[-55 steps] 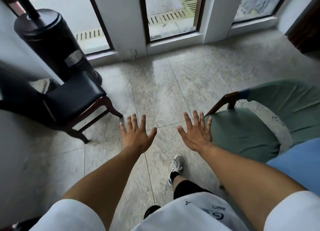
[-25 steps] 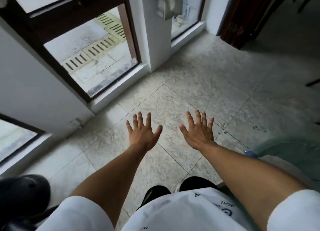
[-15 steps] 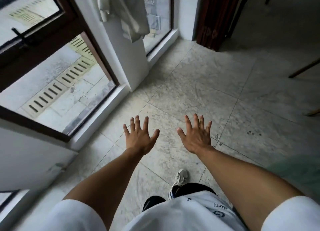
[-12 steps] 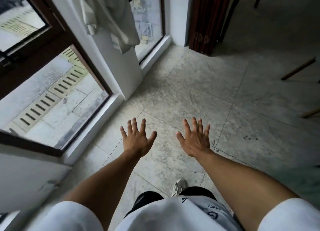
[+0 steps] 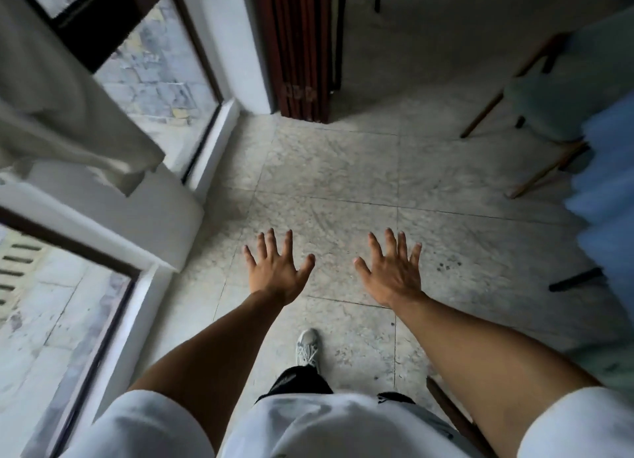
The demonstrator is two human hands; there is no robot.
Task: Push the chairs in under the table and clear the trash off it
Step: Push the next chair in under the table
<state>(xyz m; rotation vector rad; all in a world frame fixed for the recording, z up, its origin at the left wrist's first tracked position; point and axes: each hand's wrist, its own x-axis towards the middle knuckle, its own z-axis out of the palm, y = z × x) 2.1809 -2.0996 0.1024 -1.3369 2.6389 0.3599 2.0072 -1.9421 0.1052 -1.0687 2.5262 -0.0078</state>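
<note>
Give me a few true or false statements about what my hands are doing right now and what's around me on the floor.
1. Both hands are spread open and hold nothing. True: the left hand and right hand are stretched out over the tiled floor.
2. The right hand grips a chair. False: it touches nothing; a green-cushioned chair stands apart at the upper right.
3. A sneaker shows below the hands. True.
4. Trash lies on the floor between the hands. False: only bare tile shows there.
5. A pale cloth hangs at the left by the window. True.
</note>
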